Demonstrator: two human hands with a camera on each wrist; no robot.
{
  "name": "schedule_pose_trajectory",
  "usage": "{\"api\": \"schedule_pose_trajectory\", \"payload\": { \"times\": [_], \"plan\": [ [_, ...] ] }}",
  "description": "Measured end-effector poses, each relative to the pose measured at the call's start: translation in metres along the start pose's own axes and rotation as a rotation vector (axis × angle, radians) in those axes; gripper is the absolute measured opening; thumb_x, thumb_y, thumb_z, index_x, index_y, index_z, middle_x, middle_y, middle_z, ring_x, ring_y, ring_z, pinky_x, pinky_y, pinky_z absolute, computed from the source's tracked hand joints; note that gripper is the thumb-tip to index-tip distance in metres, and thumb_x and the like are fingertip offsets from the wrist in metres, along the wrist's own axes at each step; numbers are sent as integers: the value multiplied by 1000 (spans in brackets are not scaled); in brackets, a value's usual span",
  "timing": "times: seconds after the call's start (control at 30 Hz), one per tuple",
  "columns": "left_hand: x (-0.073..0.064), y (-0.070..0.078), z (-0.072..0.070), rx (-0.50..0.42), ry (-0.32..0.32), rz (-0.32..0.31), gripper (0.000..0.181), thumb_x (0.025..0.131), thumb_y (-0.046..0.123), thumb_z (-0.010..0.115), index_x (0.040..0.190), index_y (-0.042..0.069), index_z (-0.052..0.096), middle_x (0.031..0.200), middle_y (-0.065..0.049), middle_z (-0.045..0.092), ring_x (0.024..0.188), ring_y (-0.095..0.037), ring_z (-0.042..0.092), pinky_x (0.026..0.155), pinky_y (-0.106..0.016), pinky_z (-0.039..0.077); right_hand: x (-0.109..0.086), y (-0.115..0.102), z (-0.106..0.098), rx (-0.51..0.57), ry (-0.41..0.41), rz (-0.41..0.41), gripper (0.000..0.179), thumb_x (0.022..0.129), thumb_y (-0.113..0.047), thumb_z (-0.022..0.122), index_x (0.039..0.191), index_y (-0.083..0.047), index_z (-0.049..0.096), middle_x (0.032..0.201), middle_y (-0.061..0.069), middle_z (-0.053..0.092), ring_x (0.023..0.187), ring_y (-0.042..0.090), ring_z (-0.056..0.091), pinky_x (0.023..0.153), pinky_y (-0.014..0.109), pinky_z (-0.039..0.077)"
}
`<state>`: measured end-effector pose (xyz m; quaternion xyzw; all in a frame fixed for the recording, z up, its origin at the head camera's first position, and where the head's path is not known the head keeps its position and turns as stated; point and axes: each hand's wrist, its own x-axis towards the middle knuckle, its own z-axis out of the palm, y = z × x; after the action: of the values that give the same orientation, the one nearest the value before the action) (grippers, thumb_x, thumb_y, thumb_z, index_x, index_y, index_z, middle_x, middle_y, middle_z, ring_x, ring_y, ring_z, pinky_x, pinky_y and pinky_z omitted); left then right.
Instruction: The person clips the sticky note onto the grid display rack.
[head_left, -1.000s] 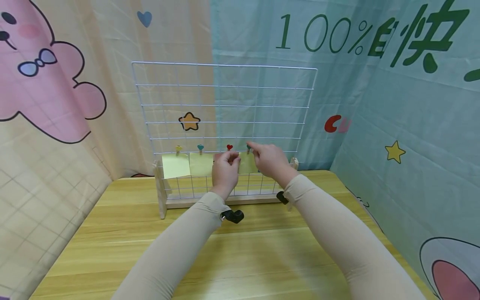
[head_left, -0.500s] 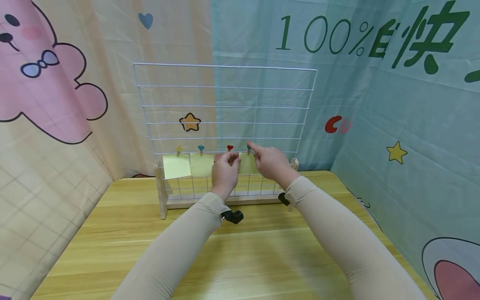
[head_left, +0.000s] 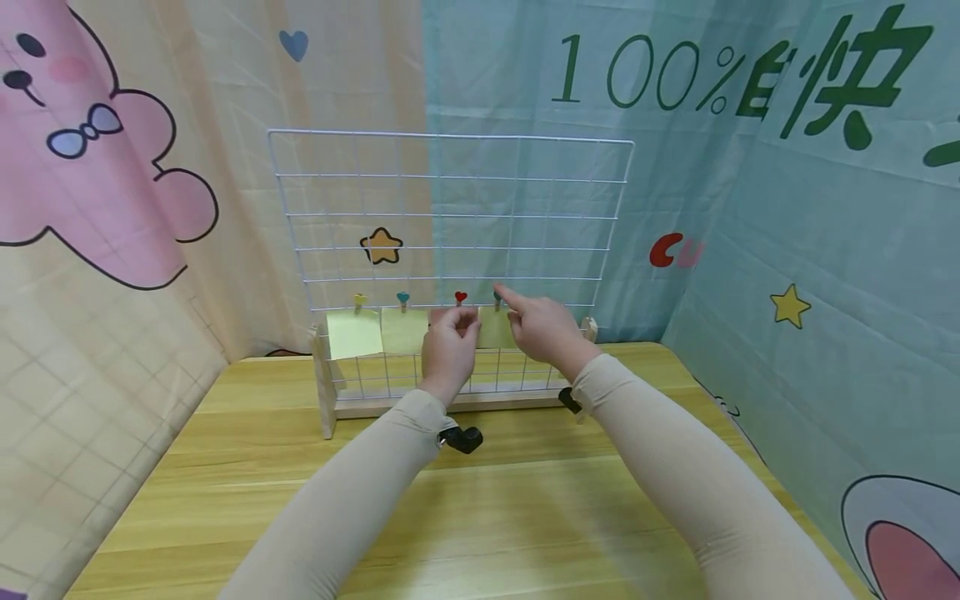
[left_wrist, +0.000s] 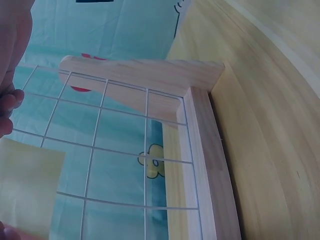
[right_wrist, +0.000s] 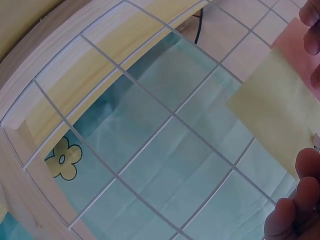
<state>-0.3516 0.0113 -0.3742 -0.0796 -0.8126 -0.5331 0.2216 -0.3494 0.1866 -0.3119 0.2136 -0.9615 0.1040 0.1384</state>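
A white wire grid (head_left: 450, 215) stands upright in a wooden base (head_left: 480, 403). My right hand (head_left: 551, 332) pinches a small dark teal clip (head_left: 497, 295) at the top of a yellow sticky note (head_left: 495, 330). My left hand (head_left: 448, 350) has thumb and finger together at that note's upper left edge and seems to pinch it. A pink note (right_wrist: 294, 44) is mostly hidden behind the left hand, under a red heart clip (head_left: 461, 297). Further left hang two yellow notes (head_left: 355, 335), under a yellow clip (head_left: 360, 298) and a teal clip (head_left: 403, 297).
The grid stands on a wooden table (head_left: 480, 500), near its back edge. Printed cloth (head_left: 697, 167) hangs behind and at the sides. A black wrist camera (head_left: 461, 439) sits on the left sleeve, another (head_left: 570, 400) on the right one.
Both hands stay almost still at the same note and clip. The head view shifts very slightly.
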Motion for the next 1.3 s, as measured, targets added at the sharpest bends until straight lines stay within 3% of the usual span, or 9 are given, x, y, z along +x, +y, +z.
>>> {"api": "schedule_pose_trajectory", "payload": {
  "times": [0.23,0.43,0.67,0.83,0.97,1.17,1.3],
  "plan": [
    [-4,-3,-7,44,-29,32,23,105,25,67,126,19,72,115,0,77,98,-19,76,82,-38,63,1,0,1,12,-8,2,60,110,-19,49,167,-27,31,57,2,48,47,17,38,47,30,36],
    [-12,-5,-23,103,-93,125,27,104,25,68,130,17,70,111,-1,77,94,-19,76,76,-40,63,-1,4,5,29,6,-5,63,109,-18,49,168,-29,29,57,2,47,47,16,37,46,30,35],
    [-21,-18,-47,290,-162,280,28,103,30,68,129,17,67,116,-2,77,104,-20,74,83,-42,63,-12,8,7,42,68,-73,63,107,-15,51,166,-24,33,58,0,45,47,15,33,47,30,31],
    [-27,-25,-65,402,-205,315,35,102,33,70,131,14,69,121,-6,75,110,-26,73,86,-45,62,-23,10,10,56,52,-91,61,108,-20,54,166,-21,35,61,-3,46,48,13,35,47,29,32],
    [-34,-29,-81,461,-258,332,43,102,36,70,137,12,67,131,-6,73,122,-28,69,98,-47,59,-34,13,13,71,43,-96,62,107,-23,58,165,-17,37,69,-4,55,52,11,40,49,28,35],
    [-46,-36,-101,537,-307,412,50,100,41,72,141,13,64,142,-6,68,133,-29,63,108,-50,54,-55,18,20,64,53,-101,58,105,-24,64,158,-10,47,95,2,71,58,11,46,53,28,40],
    [-53,-42,-113,571,-313,456,55,98,41,74,143,12,62,146,-10,63,137,-33,58,110,-56,51,-71,21,27,42,76,-118,55,104,-27,67,153,-8,53,105,6,74,73,17,61,64,35,54]
  ]
}}
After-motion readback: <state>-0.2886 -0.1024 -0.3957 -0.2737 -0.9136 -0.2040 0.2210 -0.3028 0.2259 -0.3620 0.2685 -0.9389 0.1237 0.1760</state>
